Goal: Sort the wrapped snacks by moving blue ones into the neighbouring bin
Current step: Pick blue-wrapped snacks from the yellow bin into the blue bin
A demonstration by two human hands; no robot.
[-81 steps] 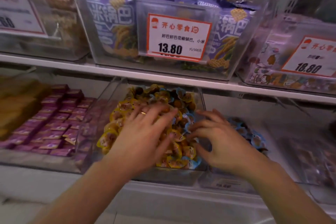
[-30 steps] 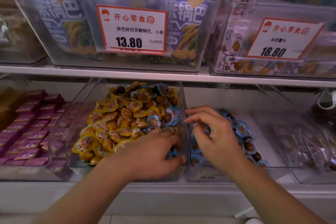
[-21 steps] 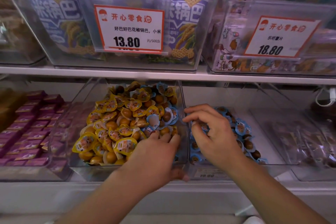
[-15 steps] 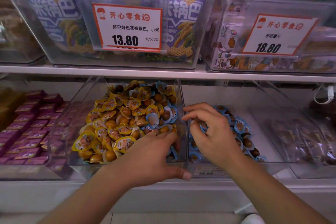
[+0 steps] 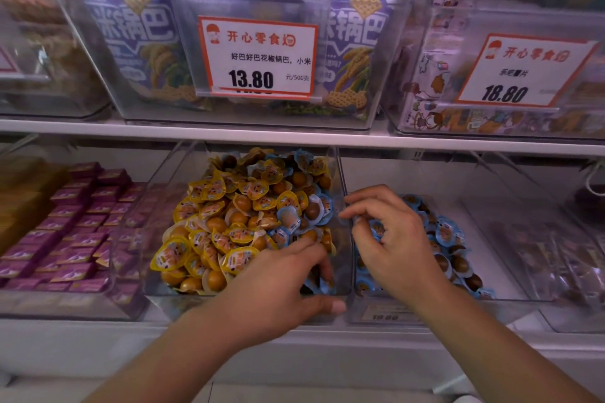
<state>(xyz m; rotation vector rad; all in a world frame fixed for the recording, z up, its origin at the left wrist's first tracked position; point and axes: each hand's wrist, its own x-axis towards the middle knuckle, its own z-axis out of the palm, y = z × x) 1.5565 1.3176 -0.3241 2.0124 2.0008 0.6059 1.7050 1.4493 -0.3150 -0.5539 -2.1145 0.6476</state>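
While my left hand [image 5: 281, 285] was down at the front right corner of the mixed bin [image 5: 157, 206], its fingers were curled into the pile among the blue-wrapped snacks [image 5: 294, 219] there; thumb lay outside along the bin's clear front wall. Couldn't tell whether those fingers actually had a piece, tips were buried. My right hand [image 5: 396, 249] was over the neighbouring bin [image 5: 510, 275], just past the shared divider wall, fingers bent and pinching a small blue-wrapped piece [image 5: 375, 228] between thumb and fingertips, above the blue ones already lying in that bin [image 5: 448, 232].

Mixed bin: mostly yellow-wrapped snacks [image 5: 229, 226] heaped left and centre, blue ones clustered along the right side and scattered at the back. Neighbouring bin: only blue wrappers visible, some pieces brown-side-up, spread over the left part of the floor. A price label [image 5: 386, 314] sat on that bin's front, blurred, unreadable.

Left of the mixed bin: purple wrapped blocks [image 5: 75, 229] in rows. Right of the blue bin: another clear bin [image 5: 563, 258], contents blurred.

Above, past the white shelf edge [image 5: 294, 137]: clear bin of purple snack bags [image 5: 131, 42] with a tag reading 13.80 [image 5: 257, 57]; to its right a bin with a tag reading 18.80 [image 5: 520, 70].
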